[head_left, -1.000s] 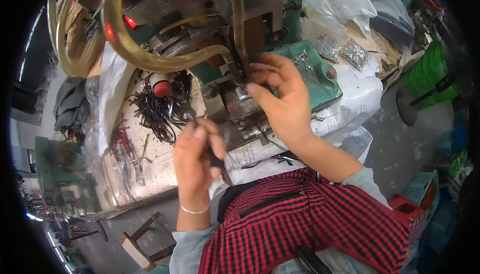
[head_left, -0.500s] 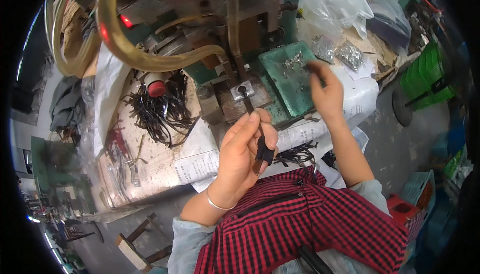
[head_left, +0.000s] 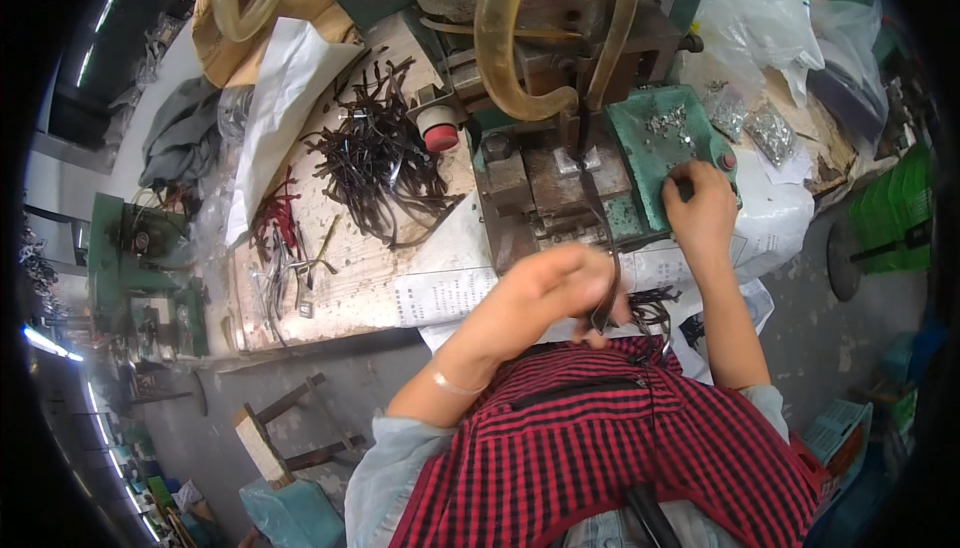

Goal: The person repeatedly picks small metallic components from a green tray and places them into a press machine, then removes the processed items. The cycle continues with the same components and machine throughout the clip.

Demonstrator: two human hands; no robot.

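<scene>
A dark narrow strap (head_left: 601,210) runs from a small metal plate (head_left: 578,162) on the machine's work block down toward my lap. Beside its lower end is my left hand (head_left: 562,286), smeared by motion; whether its fingers grip the strap is unclear. My right hand (head_left: 704,210) rests at the right side of a green tray (head_left: 640,148), its thumb and fingers curled together low over the tray. Anything between those fingertips is hidden. Small silvery metal pieces (head_left: 668,126) lie scattered in the tray's far part.
Left of the machine (head_left: 530,68) lies a tangled heap of dark straps (head_left: 385,163), near a red push button (head_left: 440,137). More straps (head_left: 652,310) hang at the table's front edge. Clear hoses (head_left: 510,38) loop above the work block. Bags of metal pieces (head_left: 770,136) sit right.
The view has shifted, so the machine now appears farther right. My left hand, which held the strap close to the plate, has come down toward me. My right hand has lowered onto the tray's side.
</scene>
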